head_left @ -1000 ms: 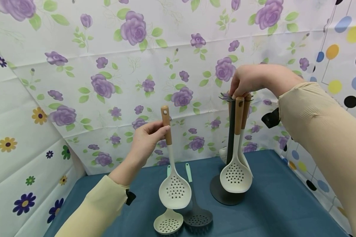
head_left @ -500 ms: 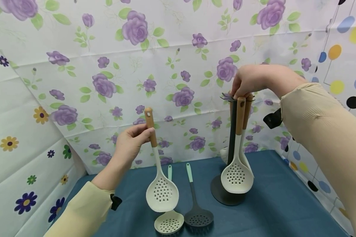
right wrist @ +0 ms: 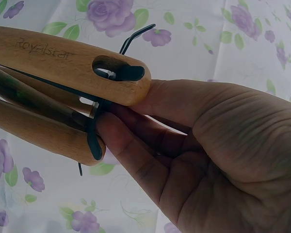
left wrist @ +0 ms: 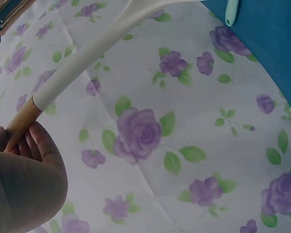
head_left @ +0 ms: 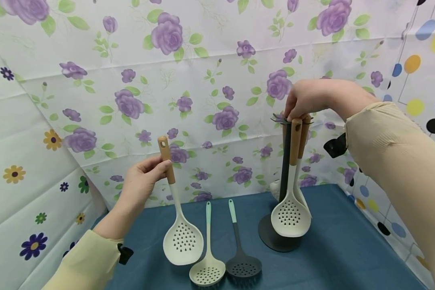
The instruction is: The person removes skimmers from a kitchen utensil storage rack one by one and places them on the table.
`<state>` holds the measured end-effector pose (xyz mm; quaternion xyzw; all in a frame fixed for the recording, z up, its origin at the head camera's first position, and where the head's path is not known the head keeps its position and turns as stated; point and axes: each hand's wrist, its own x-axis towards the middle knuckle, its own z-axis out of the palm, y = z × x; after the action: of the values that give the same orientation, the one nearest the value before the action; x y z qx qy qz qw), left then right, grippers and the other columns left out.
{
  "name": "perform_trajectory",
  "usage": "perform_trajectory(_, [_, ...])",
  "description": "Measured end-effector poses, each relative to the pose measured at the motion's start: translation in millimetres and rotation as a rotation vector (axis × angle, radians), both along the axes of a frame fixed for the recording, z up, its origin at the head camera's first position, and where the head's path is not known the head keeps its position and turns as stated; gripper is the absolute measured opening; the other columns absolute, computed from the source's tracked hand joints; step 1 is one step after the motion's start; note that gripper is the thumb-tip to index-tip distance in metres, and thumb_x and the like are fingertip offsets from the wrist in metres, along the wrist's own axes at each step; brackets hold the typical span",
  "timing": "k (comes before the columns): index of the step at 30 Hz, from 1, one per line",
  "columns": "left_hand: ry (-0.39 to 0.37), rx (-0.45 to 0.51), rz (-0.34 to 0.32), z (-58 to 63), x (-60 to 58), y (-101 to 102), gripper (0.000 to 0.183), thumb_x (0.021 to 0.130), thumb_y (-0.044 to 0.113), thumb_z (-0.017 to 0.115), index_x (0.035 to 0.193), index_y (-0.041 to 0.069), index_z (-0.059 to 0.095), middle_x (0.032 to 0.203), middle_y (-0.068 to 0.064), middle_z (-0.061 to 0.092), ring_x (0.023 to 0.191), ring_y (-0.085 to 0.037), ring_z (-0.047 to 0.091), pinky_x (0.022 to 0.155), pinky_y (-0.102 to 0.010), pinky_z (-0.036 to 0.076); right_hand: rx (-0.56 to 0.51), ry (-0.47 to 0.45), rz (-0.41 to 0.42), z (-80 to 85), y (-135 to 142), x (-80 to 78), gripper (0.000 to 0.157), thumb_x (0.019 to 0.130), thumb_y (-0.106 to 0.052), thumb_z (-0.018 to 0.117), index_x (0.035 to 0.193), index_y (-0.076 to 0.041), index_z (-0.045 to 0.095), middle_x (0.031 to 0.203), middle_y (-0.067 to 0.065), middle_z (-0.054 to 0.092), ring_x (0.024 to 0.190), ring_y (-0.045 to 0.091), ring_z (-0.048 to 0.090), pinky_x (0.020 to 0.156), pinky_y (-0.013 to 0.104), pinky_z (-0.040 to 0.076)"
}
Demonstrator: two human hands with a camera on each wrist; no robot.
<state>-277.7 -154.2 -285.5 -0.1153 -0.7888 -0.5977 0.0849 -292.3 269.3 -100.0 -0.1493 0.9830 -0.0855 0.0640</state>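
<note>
My left hand [head_left: 139,183] pinches the wooden handle of a white skimmer [head_left: 183,241], its perforated head hanging down above the table. In the left wrist view, thumb and fingers of the left hand [left wrist: 31,187] close around that handle. My right hand [head_left: 317,98] grips the top of a black utensil stand [head_left: 284,169], among its hooks. From the stand hangs another white skimmer [head_left: 291,219] with a wooden handle, partly covering other utensils behind. In the right wrist view, wooden handles [right wrist: 43,48] hang on dark hooks [right wrist: 93,138] beside my right hand's [right wrist: 199,150] fingertips.
A cream skimmer [head_left: 207,272] with a mint handle tip lies on the blue tablecloth [head_left: 333,241]. Right of it lies a dark grey skimmer [head_left: 243,266] with a mint handle. The stand's round black base [head_left: 268,235] is farther right; a flowered sheet [head_left: 203,100] hangs behind.
My left hand has carried the white skimmer left and slightly down, uncovering the handle of the cream skimmer. My right hand stays on top of the stand.
</note>
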Motion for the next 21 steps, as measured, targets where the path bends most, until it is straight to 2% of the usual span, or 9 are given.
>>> perform_trajectory(6, [-0.008,-0.006,0.029,-3.9,0.0,-9.9,0.06,0.096,0.046,0.07,0.141,0.006,0.062,0.125,-0.006,0.066,0.102,-0.011,0.07,0.097,-0.029,0.053,0.0,0.001,0.002,0.0,-0.2,0.4,0.024,0.099,-0.014,0.066,0.116,0.0,0.076,0.108,0.012,0.073,0.096,0.026,0.067,0.088,0.05,0.055])
perform_trajectory(16, [-0.017,-0.008,0.046,-10.4,-3.5,-18.3,0.06,0.098,0.045,0.069,0.143,0.006,0.061,0.125,-0.004,0.067,0.1,-0.009,0.069,0.099,-0.032,0.053,0.003,0.005,0.003,-0.2,0.7,-0.3,0.024,0.099,-0.014,0.066,0.116,0.0,0.076,0.108,0.013,0.073,0.096,0.026,0.068,0.089,0.051,0.055])
perform_trajectory(21, [-0.037,-0.026,0.056,-17.5,-8.4,-23.8,0.06,0.099,0.045,0.066,0.145,0.006,0.059,0.133,-0.01,0.063,0.101,-0.006,0.068,0.105,-0.041,0.049,0.001,0.006,0.002,-0.5,0.7,0.0,0.024,0.099,-0.013,0.066,0.117,0.0,0.075,0.109,0.013,0.073,0.097,0.027,0.068,0.089,0.051,0.055])
